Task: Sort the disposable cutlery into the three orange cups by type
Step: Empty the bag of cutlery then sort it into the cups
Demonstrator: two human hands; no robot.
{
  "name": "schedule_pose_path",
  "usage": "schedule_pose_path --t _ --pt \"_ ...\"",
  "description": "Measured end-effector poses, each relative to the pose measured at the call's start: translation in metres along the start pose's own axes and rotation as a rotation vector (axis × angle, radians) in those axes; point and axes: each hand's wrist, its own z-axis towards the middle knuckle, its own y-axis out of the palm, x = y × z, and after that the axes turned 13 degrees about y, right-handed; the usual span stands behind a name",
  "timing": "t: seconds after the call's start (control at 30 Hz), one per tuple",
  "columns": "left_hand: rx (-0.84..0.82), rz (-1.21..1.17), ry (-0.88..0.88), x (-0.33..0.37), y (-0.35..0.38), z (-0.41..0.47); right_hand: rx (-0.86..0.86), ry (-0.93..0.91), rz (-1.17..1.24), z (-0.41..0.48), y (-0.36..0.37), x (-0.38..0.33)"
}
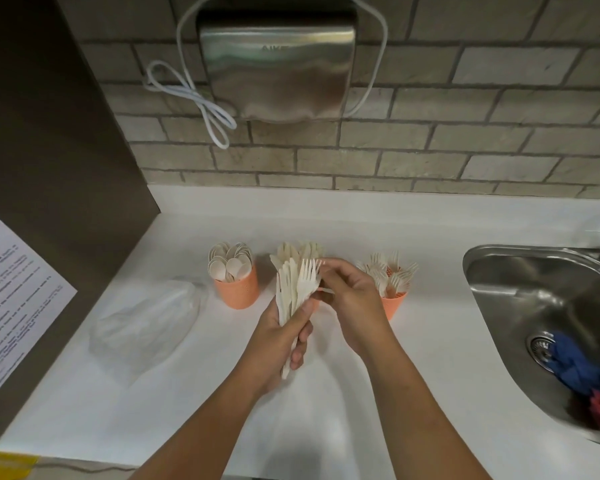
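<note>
My left hand [284, 341] grips a bundle of pale forks and knives [297, 285] upright above the white counter. My right hand [352, 303] pinches the top of that bundle, at a fork's head. Behind the bundle stands the middle cup, almost hidden, with knives [300, 251] sticking out of it. An orange cup [238, 289] on the left is full of spoons [231, 261]. A second orange cup [394, 304] on the right, partly behind my right hand, holds forks [394, 271].
A crumpled clear plastic bag [146, 323] lies left of the cups. A steel sink [548, 306] at the right holds blue and red cloth [579, 368]. A hand dryer [278, 67] hangs on the brick wall. A brown panel with a printed notice [11, 289] bounds the left.
</note>
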Motion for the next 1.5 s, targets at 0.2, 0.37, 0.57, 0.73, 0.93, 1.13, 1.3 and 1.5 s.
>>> schedule_pose_path --t 0.2,0.37,0.57,0.73,0.93,1.13,1.3,1.5 --pt "0.048 0.074 0.034 0.0 -0.015 -0.008 0.073 -0.065 -0.129 0.003 0.004 0.002" --pt "0.093 0.177 0.023 -0.003 -0.025 -0.008 0.336 -0.315 -0.143 0.001 0.003 -0.013" --pt "0.056 0.175 -0.01 -0.01 -0.011 -0.004 0.704 -0.781 -0.279 -0.003 -0.039 -0.064" --pt "-0.011 0.159 0.011 -0.01 0.012 0.005 0.875 -0.954 -0.528 0.007 -0.082 -0.087" --pt "-0.027 0.146 0.039 -0.009 0.035 0.014 0.747 -0.696 -0.826 0.038 -0.109 -0.05" --pt "-0.016 0.121 0.036 -0.008 0.047 0.016 0.654 -0.465 -1.226 0.051 -0.124 -0.025" --pt "-0.01 0.112 0.036 -0.01 0.053 0.016 0.583 -0.59 -0.872 0.014 -0.093 -0.035" --pt "-0.024 0.161 0.109 -0.017 0.062 0.02 0.322 -0.1 -0.584 -0.005 -0.064 -0.029"
